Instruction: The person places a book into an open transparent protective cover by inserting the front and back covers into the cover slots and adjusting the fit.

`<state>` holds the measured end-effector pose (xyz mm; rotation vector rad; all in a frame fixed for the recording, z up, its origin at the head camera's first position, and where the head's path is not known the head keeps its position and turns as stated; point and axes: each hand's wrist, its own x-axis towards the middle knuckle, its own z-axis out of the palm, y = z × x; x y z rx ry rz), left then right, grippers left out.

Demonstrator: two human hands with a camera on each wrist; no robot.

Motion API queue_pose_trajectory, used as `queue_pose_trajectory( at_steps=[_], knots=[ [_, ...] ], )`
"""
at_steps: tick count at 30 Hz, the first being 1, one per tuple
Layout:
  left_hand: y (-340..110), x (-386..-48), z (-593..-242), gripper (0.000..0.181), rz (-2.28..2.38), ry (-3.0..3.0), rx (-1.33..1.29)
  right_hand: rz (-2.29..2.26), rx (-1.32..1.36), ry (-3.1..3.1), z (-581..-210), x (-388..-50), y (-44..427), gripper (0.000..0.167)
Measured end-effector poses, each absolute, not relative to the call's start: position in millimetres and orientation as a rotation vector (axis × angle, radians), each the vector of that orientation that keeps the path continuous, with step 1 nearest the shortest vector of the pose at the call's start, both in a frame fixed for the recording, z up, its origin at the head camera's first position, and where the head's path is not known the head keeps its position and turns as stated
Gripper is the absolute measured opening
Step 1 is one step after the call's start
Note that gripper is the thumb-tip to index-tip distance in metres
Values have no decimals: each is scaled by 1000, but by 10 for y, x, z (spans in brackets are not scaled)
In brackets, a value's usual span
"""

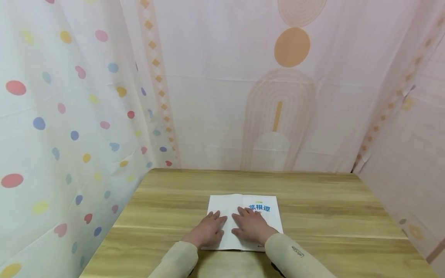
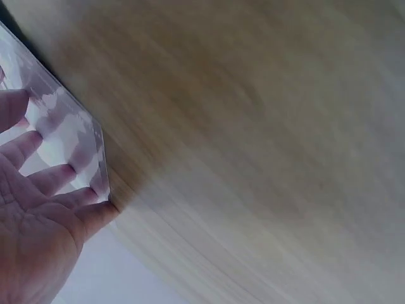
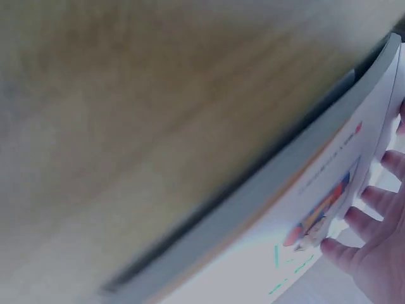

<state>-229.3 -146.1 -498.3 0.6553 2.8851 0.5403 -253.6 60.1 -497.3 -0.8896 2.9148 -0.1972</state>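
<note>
An open book (image 1: 237,202) lies on the wooden table, its left page white and its right page printed with large blue characters. My left hand (image 1: 208,228) rests on the left page with fingers spread. On the right page my right hand (image 1: 251,225) lies beside the fold, just under the blue title. In the left wrist view, the left hand's (image 2: 39,212) extended fingers touch a glossy sheet. The right wrist view has the right hand's (image 3: 380,237) fingertips against the printed page, near a small coloured picture (image 3: 323,212); the thick page block shows along the edge.
The wooden table (image 1: 313,216) extends around the book on all sides. A dotted curtain (image 1: 69,116) hangs at the left, a patterned curtain (image 1: 208,96) behind the table, and another pale one (image 1: 410,162) on the right.
</note>
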Motion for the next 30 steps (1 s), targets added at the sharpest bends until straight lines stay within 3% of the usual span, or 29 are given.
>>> queue_pose_trajectory(
  at_steps=[11,17,23,30],
  knots=[
    [-1355,-2305,-4976,45,343,2949,579,-303,-821,2934,-5028,-2524,635,63],
    [-1313,-2275,-4904,32,248,3077,731,-217,-796,2941,-4945,-2502,517,63],
    [-1290,-2265,-4903,45,256,3069,703,-287,-764,2940,-5033,-2530,517,65],
    [-1279,-2247,-4950,45,220,3078,708,-378,-770,2927,-5081,-2515,579,60]
  ],
)
